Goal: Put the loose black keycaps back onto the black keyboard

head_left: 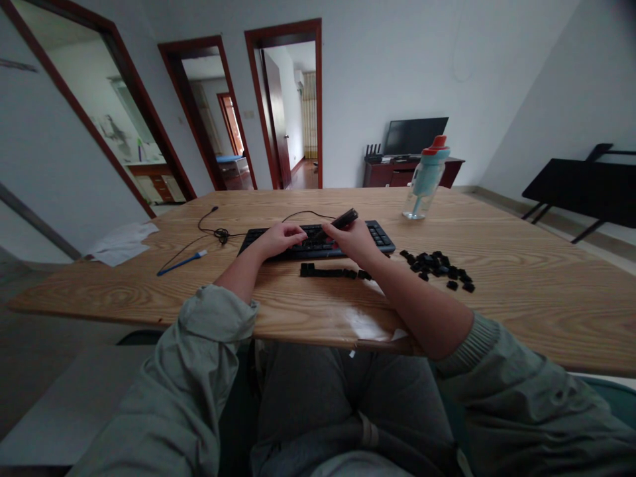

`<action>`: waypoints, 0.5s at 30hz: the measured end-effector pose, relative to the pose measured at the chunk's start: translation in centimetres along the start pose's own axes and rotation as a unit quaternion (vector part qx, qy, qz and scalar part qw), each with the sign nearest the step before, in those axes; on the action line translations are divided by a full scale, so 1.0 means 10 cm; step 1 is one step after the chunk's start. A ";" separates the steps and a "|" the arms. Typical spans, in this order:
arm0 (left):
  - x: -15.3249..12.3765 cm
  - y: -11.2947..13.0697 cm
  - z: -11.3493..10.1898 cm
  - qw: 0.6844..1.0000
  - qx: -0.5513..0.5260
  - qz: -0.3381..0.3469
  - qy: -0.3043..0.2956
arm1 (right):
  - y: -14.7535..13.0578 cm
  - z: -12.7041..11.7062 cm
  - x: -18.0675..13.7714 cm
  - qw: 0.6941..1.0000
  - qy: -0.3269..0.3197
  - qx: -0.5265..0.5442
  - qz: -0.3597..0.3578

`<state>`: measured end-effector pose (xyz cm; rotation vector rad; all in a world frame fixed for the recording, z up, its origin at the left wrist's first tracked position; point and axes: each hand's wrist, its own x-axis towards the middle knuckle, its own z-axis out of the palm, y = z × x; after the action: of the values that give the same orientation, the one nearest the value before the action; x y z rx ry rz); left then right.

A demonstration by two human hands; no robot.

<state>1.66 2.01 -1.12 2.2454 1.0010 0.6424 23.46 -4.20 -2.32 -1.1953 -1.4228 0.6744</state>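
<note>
A black keyboard [382,237] lies across the table, some of its keycaps off. My left hand [279,240] rests on its left half, fingers stretched toward the middle and thumb below them. In my right hand [354,237] is a thick black pen-shaped tool [346,217], slanted with its lower end down at the keys; its exact kind is too dark to tell. In front of the keyboard runs a row of black keycaps [325,272], partly behind my right forearm. A loose heap of keycaps [437,264] lies to the right.
A blue-handled brush [181,264] and a coiled black cable [221,234] are on the left of the wooden table [521,285]. White papers [124,244] lie at its left edge. A clear water bottle [423,184] with a red lid stands toward the back right.
</note>
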 end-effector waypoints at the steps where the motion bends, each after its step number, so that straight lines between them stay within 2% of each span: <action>1: 0.00 0.01 0.00 1.000 -0.004 0.005 -0.003 | 0.00 0.01 0.00 1.000 -0.005 0.023 0.014; 5: 0.00 0.02 0.01 1.000 0.003 0.031 0.004 | -0.05 0.05 -0.01 0.994 -0.012 0.097 0.052; 15: 0.00 -0.02 0.02 0.996 0.064 0.043 0.044 | -0.07 0.08 -0.06 0.984 -0.063 0.132 0.102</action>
<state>1.72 2.06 -1.42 2.4019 1.0179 0.7382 22.42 -4.82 -2.14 -1.1108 -1.2759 1.0634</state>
